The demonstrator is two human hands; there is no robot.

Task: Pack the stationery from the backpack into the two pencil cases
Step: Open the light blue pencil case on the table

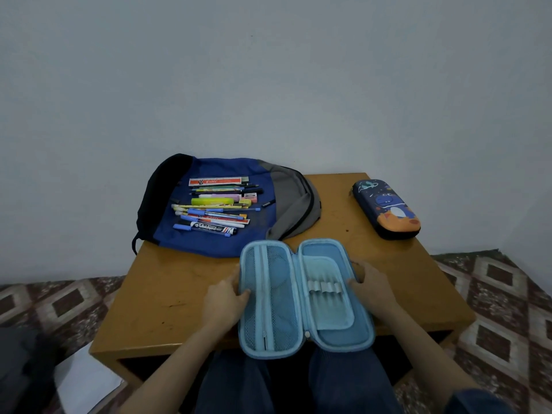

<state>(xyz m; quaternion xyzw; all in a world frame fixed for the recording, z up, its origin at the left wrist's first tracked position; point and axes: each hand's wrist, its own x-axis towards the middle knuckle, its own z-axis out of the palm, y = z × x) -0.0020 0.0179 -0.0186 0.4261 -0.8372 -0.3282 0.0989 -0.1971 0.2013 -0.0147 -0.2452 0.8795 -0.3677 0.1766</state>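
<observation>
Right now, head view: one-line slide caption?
Left hand and right hand hold open blue pencil case; stationery lies on backpack.

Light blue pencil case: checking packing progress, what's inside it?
Nothing visibly packed: zipped mesh pocket left, empty elastic loops on the right flap. Beneath that flap is hidden.

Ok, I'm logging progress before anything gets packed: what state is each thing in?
light blue pencil case: open flat, no stationery visible inside.
dark cartoon pencil case: closed, table's far right.
backpack: lying flat under the stationery.
stationery: laid out on the backpack, unpacked.
left hand: grips the open case's left edge.
right hand: grips its right edge.
</observation>
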